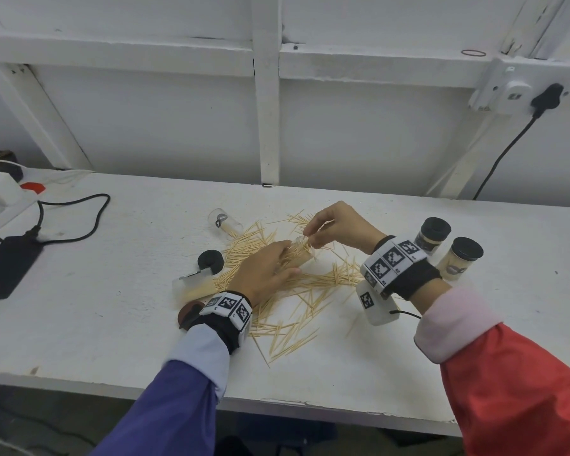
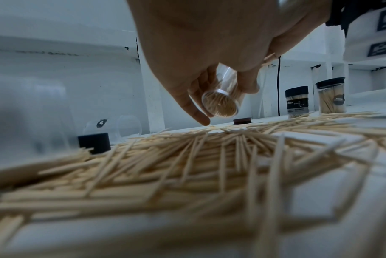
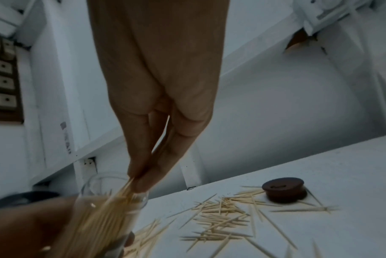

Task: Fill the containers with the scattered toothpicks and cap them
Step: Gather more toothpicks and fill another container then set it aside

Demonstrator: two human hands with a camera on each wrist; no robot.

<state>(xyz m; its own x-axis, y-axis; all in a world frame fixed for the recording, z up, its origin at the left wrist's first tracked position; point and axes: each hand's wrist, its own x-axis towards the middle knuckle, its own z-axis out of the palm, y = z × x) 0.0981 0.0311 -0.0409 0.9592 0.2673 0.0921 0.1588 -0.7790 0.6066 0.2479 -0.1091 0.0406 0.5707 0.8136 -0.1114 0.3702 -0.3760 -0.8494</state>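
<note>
Loose toothpicks (image 1: pixel 297 291) lie scattered across the white table (image 1: pixel 112 291). My left hand (image 1: pixel 288 258) grips a clear container (image 1: pixel 299 249), tilted and largely full of toothpicks; the left wrist view shows its base (image 2: pixel 220 103). Right at the container's mouth (image 3: pixel 114 195), my right hand (image 1: pixel 308 236) pinches a small bunch of toothpicks (image 3: pixel 123 190) that point into it. An empty clear container (image 1: pixel 224 222) lies on its side at the back. A partly filled one (image 1: pixel 195 284) lies by my left wrist. A black cap (image 1: pixel 211 260) and a brown cap (image 1: pixel 186 312) rest on the table.
Two filled containers with black caps (image 1: pixel 432 236) (image 1: pixel 462 261) stand upright behind my right wrist. At the far left lie a black power adapter (image 1: pixel 7 268) and its cable (image 1: pixel 89 218). A white wall frame (image 1: pixel 267 126) closes off the back of the table.
</note>
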